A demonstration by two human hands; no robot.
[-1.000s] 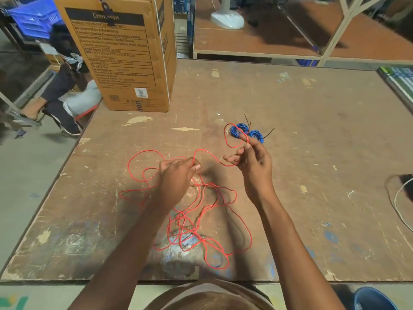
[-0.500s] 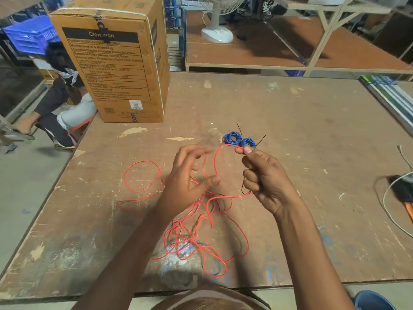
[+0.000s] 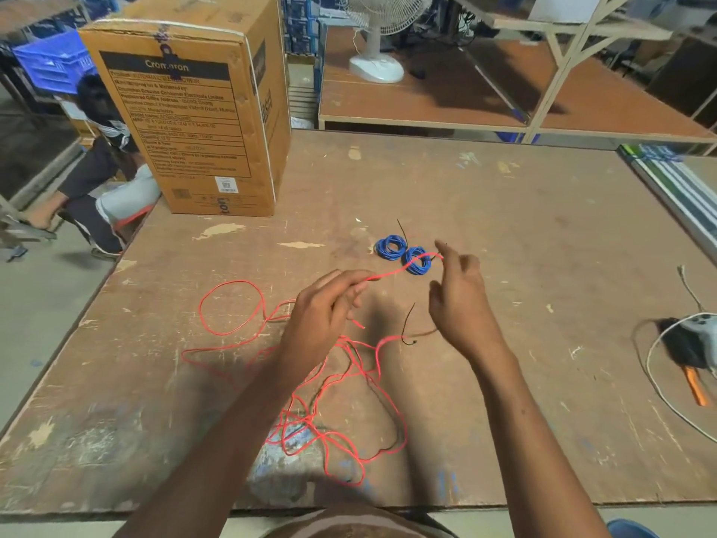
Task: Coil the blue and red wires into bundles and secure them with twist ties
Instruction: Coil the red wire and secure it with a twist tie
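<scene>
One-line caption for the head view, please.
Left hand pinches loose red wire toward open right hand; two blue coils lie tied.

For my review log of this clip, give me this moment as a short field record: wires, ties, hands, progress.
blue wire: two small coils lying side by side on the table
red wire: loose tangle on the table, not coiled
left hand: pinches a red strand
right hand: red wire's end at its fingertips; grip unclear
twist tie: one loose black tie on the table
progress: blue coiled, red not

Box [image 3: 201, 122] behind-left on table [image 3: 504, 227], coils [image 3: 403, 254] centre.
</scene>
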